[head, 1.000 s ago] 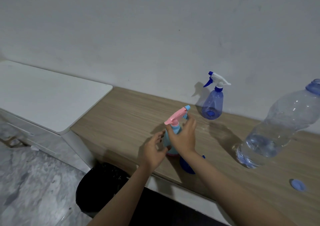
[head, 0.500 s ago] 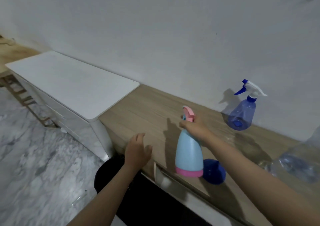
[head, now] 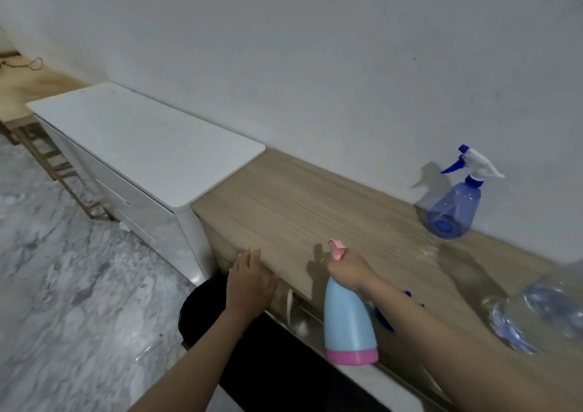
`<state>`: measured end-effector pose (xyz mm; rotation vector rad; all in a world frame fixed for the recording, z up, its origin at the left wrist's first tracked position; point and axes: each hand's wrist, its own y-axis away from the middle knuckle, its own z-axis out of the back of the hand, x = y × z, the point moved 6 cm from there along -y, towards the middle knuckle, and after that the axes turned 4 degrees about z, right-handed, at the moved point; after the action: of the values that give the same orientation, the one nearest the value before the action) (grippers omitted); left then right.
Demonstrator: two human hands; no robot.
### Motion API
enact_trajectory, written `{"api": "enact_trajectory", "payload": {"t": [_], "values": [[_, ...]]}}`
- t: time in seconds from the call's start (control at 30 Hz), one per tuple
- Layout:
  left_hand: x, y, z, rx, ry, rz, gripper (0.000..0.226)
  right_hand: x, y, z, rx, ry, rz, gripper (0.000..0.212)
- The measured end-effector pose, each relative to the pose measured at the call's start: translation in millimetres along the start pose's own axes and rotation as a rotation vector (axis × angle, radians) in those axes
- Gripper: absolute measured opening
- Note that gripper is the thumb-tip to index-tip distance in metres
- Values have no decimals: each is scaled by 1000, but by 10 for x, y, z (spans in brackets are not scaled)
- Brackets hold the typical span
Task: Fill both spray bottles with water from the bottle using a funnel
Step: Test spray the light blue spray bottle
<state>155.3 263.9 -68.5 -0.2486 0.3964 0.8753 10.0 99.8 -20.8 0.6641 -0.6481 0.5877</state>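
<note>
The right hand (head: pixel 345 269) is closed around the neck of the opaque light-blue plastic spray bottle with a pink base band and pink trigger head (head: pixel 347 320), just below the trigger. The bottle hangs upright from this grip, lifted, in front of the near edge of the long wood-grain countertop (head: pixel 299 209). The left hand (head: pixel 250 280) is empty, fingers extended and loosely together, resting at or just over the counter's front edge; contact cannot be confirmed.

Handling judgement: the body is rigid moulded plastic, smooth and likely slippery when wet. Its weight cannot be read through the opaque wall. The neck grip suits carrying; for unscrewing the head, the wide lower body offers the steadier hold.

Partly hidden behind the right forearm lies the dark-blue plastic funnel (head: pixel 383 318) on the counter. Further right, blurred, stands the large clear plastic water bottle (head: pixel 549 310); its thin walls will probably flex under a squeeze, so a two-handed hold is advisable when pouring. The translucent blue spray bottle with a white-and-blue trigger head (head: pixel 454 206) stands against the wall, well apart from both hands.
</note>
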Motion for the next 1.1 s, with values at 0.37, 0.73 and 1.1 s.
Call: {"api": "enact_trajectory", "payload": {"t": [0.37, 0.73, 1.1], "values": [[-12, 38, 37, 10, 20, 14, 93, 179, 175, -396, 150, 37, 77, 44], [-220, 37, -133, 27, 15, -36, 83, -100, 187, 204, 4, -3, -25, 47], [-411, 19, 2, -45, 100, -73, 72, 104, 174, 143, 129, -92, 85, 16]]}}
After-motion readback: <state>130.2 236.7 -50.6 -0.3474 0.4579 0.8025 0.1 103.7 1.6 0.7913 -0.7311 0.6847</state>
